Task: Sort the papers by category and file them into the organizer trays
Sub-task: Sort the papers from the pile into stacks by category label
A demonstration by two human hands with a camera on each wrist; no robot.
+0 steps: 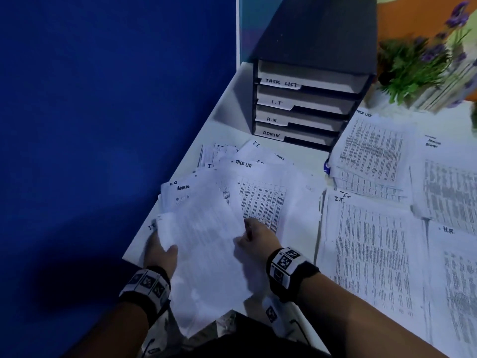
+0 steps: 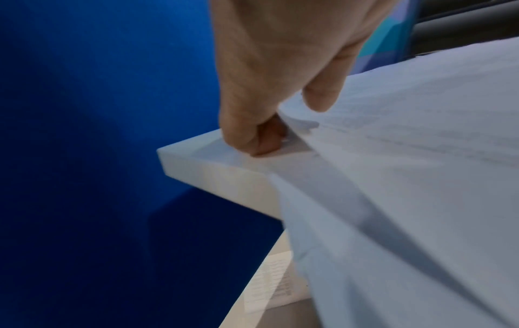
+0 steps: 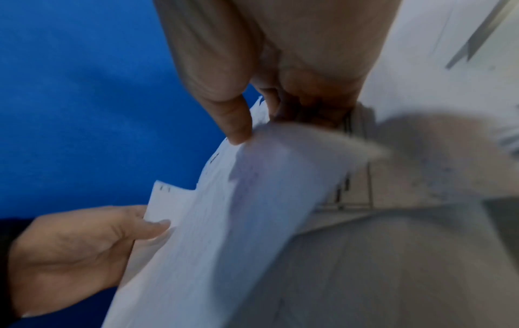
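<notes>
A white printed sheet [image 1: 206, 257] is lifted over the near left corner of the white table [image 1: 232, 99]. My left hand [image 1: 161, 250] grips its left edge, thumb on top, fingers under. My right hand [image 1: 254, 237] pinches its right edge between thumb and fingers. The left wrist view shows my left hand [image 2: 280, 106] curled on the sheet [image 2: 407, 177] by the table corner. In the right wrist view my right hand [image 3: 252, 124] pinches the sheet [image 3: 238, 210]. A loose heap of mixed papers [image 1: 258, 182] lies under it. The black organizer [image 1: 307, 99] has trays labelled TASK LIST, I.T, H.R., ADMIN.
Sorted stacks lie to the right: a task list stack [image 1: 371, 148], an I.T. stack [image 1: 369, 254], an H.R. stack [image 1: 456, 267] and another [image 1: 449, 182]. A potted plant with purple flowers [image 1: 423, 60] stands at the back right. A blue partition [image 1: 103, 125] borders the left.
</notes>
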